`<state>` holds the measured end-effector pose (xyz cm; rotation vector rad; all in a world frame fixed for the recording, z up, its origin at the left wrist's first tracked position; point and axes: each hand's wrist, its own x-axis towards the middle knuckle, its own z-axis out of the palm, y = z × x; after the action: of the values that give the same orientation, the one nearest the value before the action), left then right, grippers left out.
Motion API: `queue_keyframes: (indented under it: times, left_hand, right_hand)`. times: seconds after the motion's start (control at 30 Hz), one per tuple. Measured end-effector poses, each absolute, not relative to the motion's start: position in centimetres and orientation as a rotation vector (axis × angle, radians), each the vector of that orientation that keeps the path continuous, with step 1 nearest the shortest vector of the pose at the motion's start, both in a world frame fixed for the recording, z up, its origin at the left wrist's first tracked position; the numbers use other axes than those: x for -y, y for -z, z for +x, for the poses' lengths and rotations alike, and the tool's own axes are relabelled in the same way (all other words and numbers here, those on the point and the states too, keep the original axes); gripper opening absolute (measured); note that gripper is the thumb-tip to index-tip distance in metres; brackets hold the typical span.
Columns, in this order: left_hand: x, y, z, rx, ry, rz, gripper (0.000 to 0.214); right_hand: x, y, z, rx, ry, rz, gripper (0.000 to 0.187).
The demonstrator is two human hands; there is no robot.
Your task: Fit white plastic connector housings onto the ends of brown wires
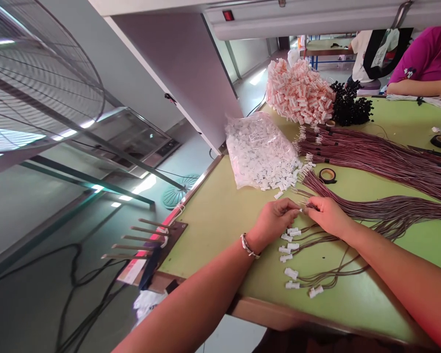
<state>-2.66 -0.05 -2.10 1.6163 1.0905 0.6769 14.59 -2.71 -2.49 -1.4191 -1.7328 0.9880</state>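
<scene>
My left hand (274, 220), wearing a bracelet (248, 246), is closed in a pinch on a small white plastic connector (300, 210), mostly hidden by the fingertips. Facing it, my right hand (327, 214) pinches thin brown wires close to their tips. The two hands nearly touch over the green table (206, 230). Whether a wire end sits inside the connector cannot be made out. Below my hands lie several wires with white connectors (291, 273) on their ends. A bundle of loose brown wires (367, 207) runs rightward behind my right hand.
A clear bag of white connectors (257, 147) lies open beyond my hands. Behind it are piled pink-white connectors (297, 93) and black pieces (351, 103). Tape (327, 175) rests by dark red wire bundles (382, 157). A pronged rack (165, 250) edges the table; a co-worker's sleeve (422, 56) shows.
</scene>
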Motion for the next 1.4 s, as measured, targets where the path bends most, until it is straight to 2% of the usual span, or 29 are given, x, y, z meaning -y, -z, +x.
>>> queue_keyframes:
  times: [0.5,0.6,0.73,0.8,0.9,0.97,1.1,1.2,1.4]
  left_hand:
    - [0.4,2.0,-2.1,-1.133,-0.642,1.638,0.012]
    - [0.3,1.5,-3.0,-1.071,-0.51,1.832,0.014]
    - [-0.6,0.5,-5.0,-0.7,-0.24,2.076,0.02]
    - [-1.4,0.4,-5.7,-0.779,-0.325,2.188,0.024]
    - [-2.6,1.0,-5.6,-1.343,-0.667,2.239,0.02]
    - [-3.2,1.7,-5.1,-1.522,-0.728,2.26,0.018]
    - [-3.3,2.6,-4.1,-1.513,-0.59,2.364,0.025]
    - [-2.9,2.4,-4.3,-1.427,-0.618,2.382,0.031]
    - [-1.8,1.2,-4.5,-1.233,-0.797,1.842,0.018]
  right_hand:
    - [2.6,2.8,14.6,1.797,-0.88,-1.485,0.021]
    - [2.5,3.0,14.9,1.615,-0.925,-1.487,0.024]
    - [2.6,2.7,14.8,1.298,-1.035,-1.47,0.03]
    - [2.7,2.3,14.6,1.271,-1.083,-1.478,0.03]
    - [2.8,2.0,14.2,1.313,-1.105,-1.485,0.025]
    - [2.8,2.1,14.1,1.317,-1.117,-1.483,0.021]
    - [2.6,2.6,14.0,1.282,-1.131,-1.487,0.015]
    - [2.6,2.6,13.9,1.31,-1.055,-1.503,0.007]
    - [2.8,2.1,13.9,1.394,-0.968,-1.475,0.005]
